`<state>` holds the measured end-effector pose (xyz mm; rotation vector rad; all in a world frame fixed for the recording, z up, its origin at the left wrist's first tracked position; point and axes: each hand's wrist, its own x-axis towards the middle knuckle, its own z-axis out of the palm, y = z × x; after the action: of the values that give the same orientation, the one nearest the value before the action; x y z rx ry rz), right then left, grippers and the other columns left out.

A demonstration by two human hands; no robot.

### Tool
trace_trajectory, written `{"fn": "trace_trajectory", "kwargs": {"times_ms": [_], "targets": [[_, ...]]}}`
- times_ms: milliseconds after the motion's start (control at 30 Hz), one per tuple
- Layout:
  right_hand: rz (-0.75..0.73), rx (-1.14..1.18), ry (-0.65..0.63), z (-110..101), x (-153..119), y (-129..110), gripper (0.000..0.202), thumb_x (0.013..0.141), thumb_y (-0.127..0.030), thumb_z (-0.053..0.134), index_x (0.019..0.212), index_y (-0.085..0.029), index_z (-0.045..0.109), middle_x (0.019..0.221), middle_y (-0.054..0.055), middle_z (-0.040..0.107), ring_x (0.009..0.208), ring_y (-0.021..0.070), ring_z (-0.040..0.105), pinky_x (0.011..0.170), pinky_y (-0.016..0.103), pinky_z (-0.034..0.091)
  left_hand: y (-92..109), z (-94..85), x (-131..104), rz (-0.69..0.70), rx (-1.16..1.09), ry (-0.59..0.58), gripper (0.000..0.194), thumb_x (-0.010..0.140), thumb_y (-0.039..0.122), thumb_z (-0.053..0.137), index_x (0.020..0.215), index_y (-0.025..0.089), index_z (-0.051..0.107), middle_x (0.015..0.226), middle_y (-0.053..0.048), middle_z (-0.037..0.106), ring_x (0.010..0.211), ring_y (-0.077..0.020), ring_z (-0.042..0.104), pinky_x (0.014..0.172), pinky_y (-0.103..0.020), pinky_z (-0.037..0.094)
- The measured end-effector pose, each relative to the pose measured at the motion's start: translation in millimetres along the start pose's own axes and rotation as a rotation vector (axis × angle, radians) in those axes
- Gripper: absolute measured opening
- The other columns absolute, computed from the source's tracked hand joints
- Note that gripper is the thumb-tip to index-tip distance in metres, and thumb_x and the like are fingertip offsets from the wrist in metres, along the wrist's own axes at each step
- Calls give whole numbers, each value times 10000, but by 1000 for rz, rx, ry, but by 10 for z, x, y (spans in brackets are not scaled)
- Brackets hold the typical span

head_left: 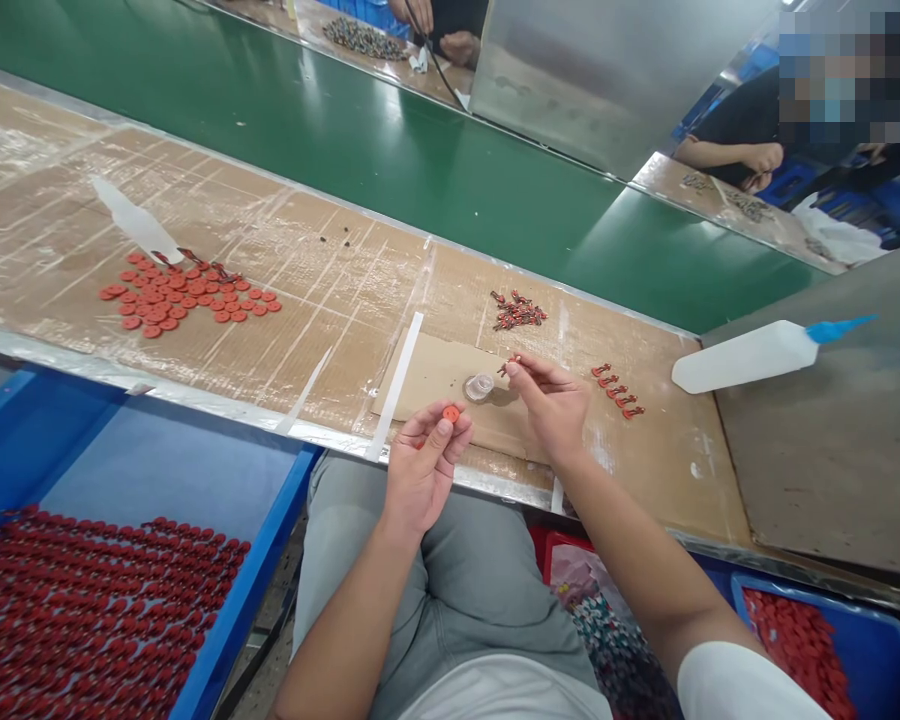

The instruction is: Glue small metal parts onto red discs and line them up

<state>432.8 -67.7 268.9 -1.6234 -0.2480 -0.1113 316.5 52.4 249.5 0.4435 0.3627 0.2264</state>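
Between the thumb and fingers of my left hand (427,465) is a round red disc (451,412), held above the front of a cardboard piece (435,375). My right hand (551,400) pinches a small dark red part (505,368), just right of a clear round container (479,387) on the cardboard. Behind it lies a small heap of similar red and dark parts (519,310). Several red pieces (618,391) stand in a slanting row to the right of my right hand. The two hands are apart.
Loose red discs (172,295) and a white bottle (136,220) lie at left; another bottle (750,357) with a blue tip is at right. A green belt (345,130) runs behind. Blue trays (157,450) hold red parts below. Other people's hands (763,160) show across the belt.
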Motion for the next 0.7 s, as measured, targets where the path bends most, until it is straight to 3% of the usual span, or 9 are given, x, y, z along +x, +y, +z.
{"fn": "trace_trajectory", "kwargs": {"times_ms": [167, 333, 700], "targets": [[355, 347, -87, -39, -67, -249, 172, 688, -303, 776, 829, -223, 719, 788, -9, 722, 583, 76, 617, 582, 204, 544, -19, 33, -34, -8, 18, -21, 195, 740, 167, 737, 931, 190, 709, 990, -16, 731, 817, -80, 699, 844, -206, 554], [570, 476, -161, -64, -225, -428, 164, 710, -322, 765, 835, -233, 706, 805, -23, 736, 659, 90, 673, 584, 167, 547, -27, 64, -76, -15, 46, -27, 190, 739, 204, 742, 926, 208, 710, 926, -10, 740, 839, -113, 708, 796, -218, 568], [766, 687, -252, -12, -393, -536, 136, 701, -275, 781, 815, -226, 726, 767, -41, 743, 663, 86, 694, 613, 151, 575, -17, 65, -124, -13, 46, -72, 181, 737, 251, 747, 914, 214, 738, 921, -33, 757, 812, -126, 716, 756, -219, 585]]}}
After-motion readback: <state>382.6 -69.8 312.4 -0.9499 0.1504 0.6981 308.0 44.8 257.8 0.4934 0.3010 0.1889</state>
